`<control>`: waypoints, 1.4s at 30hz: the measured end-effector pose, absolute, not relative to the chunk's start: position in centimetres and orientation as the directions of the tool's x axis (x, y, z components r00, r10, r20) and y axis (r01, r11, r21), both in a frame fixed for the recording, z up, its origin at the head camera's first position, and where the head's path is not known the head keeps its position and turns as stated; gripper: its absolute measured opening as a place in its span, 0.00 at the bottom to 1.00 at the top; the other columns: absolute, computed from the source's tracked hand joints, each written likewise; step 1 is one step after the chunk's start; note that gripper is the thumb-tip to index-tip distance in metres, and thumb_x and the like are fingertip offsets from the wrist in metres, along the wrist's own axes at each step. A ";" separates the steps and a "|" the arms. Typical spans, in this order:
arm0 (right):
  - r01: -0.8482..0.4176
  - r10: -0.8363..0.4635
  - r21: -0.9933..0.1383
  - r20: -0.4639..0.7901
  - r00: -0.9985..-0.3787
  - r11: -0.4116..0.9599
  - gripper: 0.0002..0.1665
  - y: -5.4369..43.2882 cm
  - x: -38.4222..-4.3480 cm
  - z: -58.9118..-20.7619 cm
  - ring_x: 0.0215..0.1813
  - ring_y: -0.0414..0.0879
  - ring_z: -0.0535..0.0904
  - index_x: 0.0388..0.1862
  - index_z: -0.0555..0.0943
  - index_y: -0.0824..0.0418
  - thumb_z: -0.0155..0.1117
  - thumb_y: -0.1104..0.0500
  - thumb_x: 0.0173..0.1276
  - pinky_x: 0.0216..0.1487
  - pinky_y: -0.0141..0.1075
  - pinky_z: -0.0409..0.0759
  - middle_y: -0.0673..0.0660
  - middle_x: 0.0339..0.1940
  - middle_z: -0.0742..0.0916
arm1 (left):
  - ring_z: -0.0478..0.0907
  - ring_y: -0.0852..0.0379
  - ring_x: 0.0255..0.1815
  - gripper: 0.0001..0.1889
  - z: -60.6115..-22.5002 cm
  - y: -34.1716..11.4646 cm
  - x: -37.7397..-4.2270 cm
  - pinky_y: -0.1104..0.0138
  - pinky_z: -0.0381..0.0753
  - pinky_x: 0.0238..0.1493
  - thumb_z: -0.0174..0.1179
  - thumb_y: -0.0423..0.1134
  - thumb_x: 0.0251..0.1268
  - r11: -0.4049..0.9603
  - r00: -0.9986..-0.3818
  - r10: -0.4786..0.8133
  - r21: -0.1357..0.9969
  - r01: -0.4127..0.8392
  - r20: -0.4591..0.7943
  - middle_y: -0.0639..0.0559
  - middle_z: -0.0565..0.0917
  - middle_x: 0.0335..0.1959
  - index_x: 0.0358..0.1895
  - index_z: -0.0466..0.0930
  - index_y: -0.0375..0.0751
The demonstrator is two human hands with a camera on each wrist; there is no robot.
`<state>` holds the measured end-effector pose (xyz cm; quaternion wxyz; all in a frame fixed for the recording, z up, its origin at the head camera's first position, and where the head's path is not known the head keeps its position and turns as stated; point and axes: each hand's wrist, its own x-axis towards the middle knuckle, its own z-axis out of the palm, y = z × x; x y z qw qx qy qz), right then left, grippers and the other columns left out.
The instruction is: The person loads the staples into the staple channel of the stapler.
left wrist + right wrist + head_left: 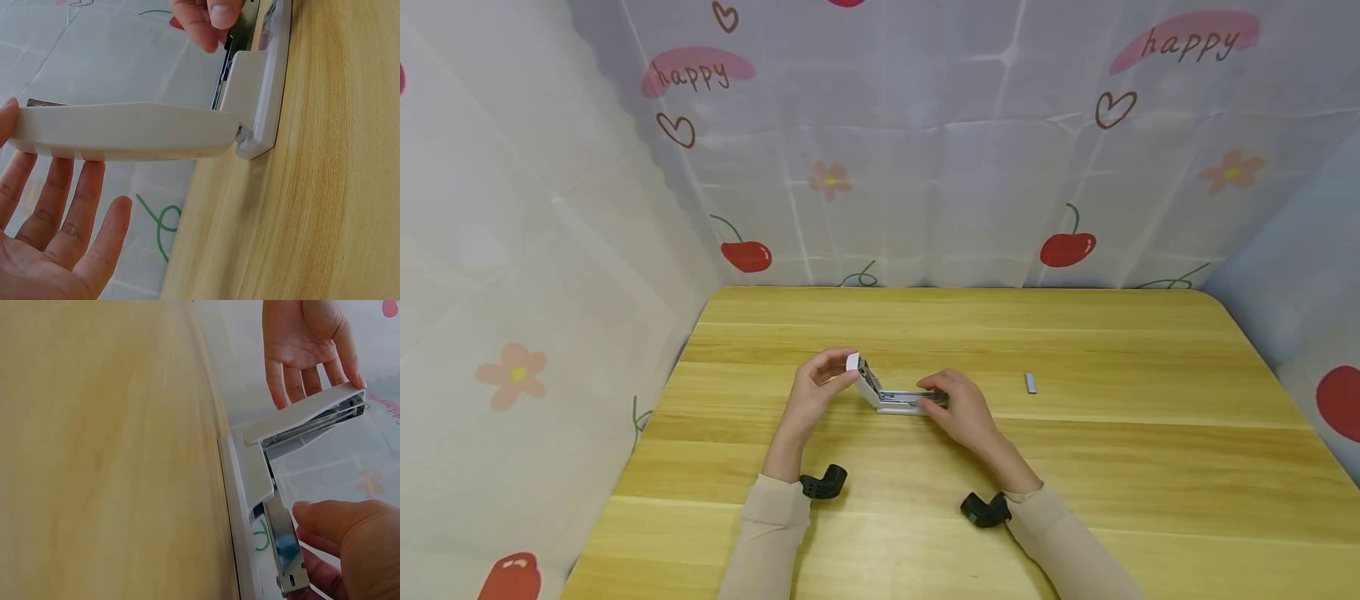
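At left, the left grip [811, 392], a bare hand, is narrowed around the free end of a raised white cover [300, 417], thumb on one side, fingertips on the other, little finger held clear. The cover belongs to the white stapler [891, 398], hinged wide open, its base lying mid-counter [1112, 467]. At the stapler's right end, the right grip [966, 412] pinches the metal rail [286, 540] between thumb and fingers. Farther right lies a small grey strip [1031, 383], apart from everything.

White stapler [878, 401] on the wooden table [895, 525], cover [125, 131] tilted up from its base [267, 106], metal magazine [285, 540] bare.
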<state>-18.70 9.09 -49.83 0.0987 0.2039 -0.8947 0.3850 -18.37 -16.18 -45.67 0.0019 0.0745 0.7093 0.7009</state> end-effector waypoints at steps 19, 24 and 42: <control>-0.370 -0.097 -0.662 0.411 -0.907 0.651 0.16 14.0 -18.6 -48.8 0.41 0.55 0.80 0.46 0.85 0.67 0.72 0.62 0.60 0.43 0.48 0.78 0.62 0.41 0.86 | 0.77 0.59 0.48 0.19 -45.6 -16.0 -18.3 0.72 0.80 0.47 0.62 0.28 0.64 0.007 -0.990 0.098 0.995 0.100 0.099 0.52 0.80 0.49 0.58 0.76 0.28; -0.332 -0.035 -0.683 0.409 -0.912 0.651 0.17 15.5 -18.5 -48.9 0.41 0.58 0.80 0.47 0.84 0.69 0.72 0.63 0.60 0.42 0.50 0.78 0.64 0.40 0.86 | 0.77 0.59 0.49 0.19 -45.6 -16.0 -18.3 0.72 0.80 0.47 0.62 0.28 0.64 0.010 -0.990 0.099 0.995 0.101 0.100 0.52 0.80 0.49 0.57 0.77 0.29; -0.208 0.132 -0.679 0.413 -0.901 0.705 0.20 19.8 -19.1 -50.1 0.41 0.61 0.78 0.49 0.82 0.71 0.73 0.65 0.59 0.39 0.46 0.73 0.69 0.43 0.84 | 0.77 0.57 0.50 0.19 -45.6 -16.1 -18.3 0.72 0.80 0.48 0.62 0.29 0.64 0.012 -0.991 0.103 0.996 0.086 0.084 0.45 0.79 0.53 0.58 0.77 0.30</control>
